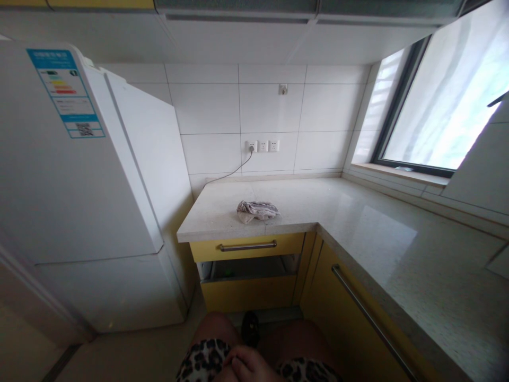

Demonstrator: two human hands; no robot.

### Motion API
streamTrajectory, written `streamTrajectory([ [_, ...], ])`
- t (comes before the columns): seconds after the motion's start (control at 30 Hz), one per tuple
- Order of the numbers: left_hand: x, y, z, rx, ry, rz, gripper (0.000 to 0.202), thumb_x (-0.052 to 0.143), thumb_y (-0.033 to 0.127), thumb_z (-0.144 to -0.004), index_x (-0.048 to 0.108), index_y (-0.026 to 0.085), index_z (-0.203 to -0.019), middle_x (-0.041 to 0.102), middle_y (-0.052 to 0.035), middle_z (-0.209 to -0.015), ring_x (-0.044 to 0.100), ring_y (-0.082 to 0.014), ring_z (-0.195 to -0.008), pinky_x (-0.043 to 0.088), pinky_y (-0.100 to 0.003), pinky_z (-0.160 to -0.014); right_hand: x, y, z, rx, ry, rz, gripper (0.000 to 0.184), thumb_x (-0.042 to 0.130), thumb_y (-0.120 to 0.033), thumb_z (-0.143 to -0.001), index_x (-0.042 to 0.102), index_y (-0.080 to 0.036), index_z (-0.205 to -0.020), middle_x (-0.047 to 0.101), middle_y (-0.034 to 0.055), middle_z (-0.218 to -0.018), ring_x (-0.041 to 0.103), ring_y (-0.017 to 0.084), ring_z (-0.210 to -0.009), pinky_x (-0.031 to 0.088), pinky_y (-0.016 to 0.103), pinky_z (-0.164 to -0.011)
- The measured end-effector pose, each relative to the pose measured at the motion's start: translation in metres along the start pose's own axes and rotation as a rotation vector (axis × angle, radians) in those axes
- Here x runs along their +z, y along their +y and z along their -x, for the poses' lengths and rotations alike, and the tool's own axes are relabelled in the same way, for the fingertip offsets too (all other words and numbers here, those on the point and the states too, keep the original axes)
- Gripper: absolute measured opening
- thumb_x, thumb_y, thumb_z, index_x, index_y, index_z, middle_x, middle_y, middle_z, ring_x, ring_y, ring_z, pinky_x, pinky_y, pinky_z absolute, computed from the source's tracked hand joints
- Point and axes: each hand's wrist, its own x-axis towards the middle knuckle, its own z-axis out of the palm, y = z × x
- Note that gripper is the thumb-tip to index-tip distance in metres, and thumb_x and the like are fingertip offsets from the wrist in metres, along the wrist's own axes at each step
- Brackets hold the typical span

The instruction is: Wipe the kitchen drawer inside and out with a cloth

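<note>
At the bottom edge my right hand [247, 367] lies low in front of my legs, over leopard-print shorts [201, 361]. Its fingers are curled together and nothing shows in them; the frame cuts off part of the hand. My left hand is not visible. Well ahead of the hand, a crumpled grey cloth [256, 210] lies on the pale stone worktop [358, 223], near its front edge. Under the cloth is a yellow drawer [246, 246] with a metal bar handle. The drawer below it [249, 289] stands slightly open.
A white fridge [79, 185] fills the left side. The L-shaped worktop runs along the right, above a yellow cabinet door with a long bar handle [371, 321]. A cord is plugged into wall sockets [262, 146]. A window [445, 111] is at right.
</note>
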Motion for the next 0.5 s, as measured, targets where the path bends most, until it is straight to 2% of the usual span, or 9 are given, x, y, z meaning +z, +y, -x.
streamTrajectory([
  [0.5,0.0033,0.0022,-0.0054,0.005,0.002,-0.007,0.034,0.058,0.037,-0.096,0.059,0.02,-0.126,0.06,-0.0097,-0.122,0.062,-0.0218,-0.103,0.056,-0.04,-0.086,-0.0001,-0.0062,0.0025,0.019,0.017,-0.019,0.04,0.044,-0.045,-0.094,0.074,-0.02,-0.105,0.073,0.0072,-0.106,0.065,0.024,-0.104,0.047,0.034,-0.095],
])
